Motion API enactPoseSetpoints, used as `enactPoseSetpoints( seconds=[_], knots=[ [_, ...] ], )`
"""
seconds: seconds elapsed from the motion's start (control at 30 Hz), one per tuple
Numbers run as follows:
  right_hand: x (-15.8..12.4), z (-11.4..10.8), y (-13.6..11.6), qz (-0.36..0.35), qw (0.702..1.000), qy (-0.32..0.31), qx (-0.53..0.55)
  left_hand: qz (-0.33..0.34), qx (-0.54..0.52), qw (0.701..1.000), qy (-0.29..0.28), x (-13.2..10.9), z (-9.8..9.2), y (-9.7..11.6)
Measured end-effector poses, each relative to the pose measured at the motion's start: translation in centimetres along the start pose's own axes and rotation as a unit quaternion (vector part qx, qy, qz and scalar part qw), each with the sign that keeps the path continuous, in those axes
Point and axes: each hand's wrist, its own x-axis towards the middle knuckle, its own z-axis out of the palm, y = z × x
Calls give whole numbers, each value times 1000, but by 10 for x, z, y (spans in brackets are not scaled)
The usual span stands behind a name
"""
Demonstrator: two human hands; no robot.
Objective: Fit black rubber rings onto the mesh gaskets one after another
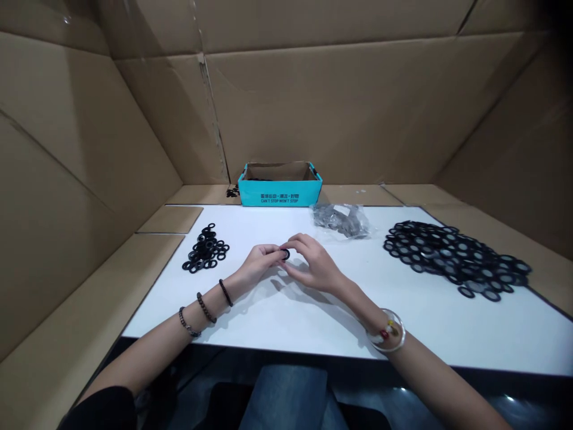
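Gently, we pinch a small black rubber ring (285, 254) between the fingertips of our left hand (257, 263) and right hand (311, 264), just above the white table (277, 316); it looks light and flexible, best held by its rim.

Dim, soft light; faint shadows; wide-angle distortion at edges.

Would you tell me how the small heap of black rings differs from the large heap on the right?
The small heap holds fewer, smaller rings than the large heap, which spreads wider and shows pale centres where the small heap's look dark. Both are black rings on the white table.
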Motion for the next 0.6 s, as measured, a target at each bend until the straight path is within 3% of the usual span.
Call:
enactPoseSetpoints(
  seconds=[0.2,0.23,0.3,0.37,0.43,0.47,0.53,0.6],
  knots=[
    [5,-8,12,-14,1000,10,4,28,47,998,-12,4,2,-3],
    [6,-14,17,-9,1000,17,-8,43,70,997,0,7,-3,1],
    [4,-33,33,16,998,49,-40,105,142,981,81,15,-22,16],
    [-7,-62,57,74,989,99,-79,201,244,920,231,23,-54,36],
    [-29,-96,88,166,967,133,-140,226,384,828,342,29,-91,56],
    [-44,-112,104,217,951,127,-181,188,462,778,382,31,-109,64],
    [-75,-139,132,301,912,85,-264,39,595,689,412,31,-140,70],
    [-103,-156,151,368,875,21,-315,-14,612,669,421,30,-159,67]
  ],
)
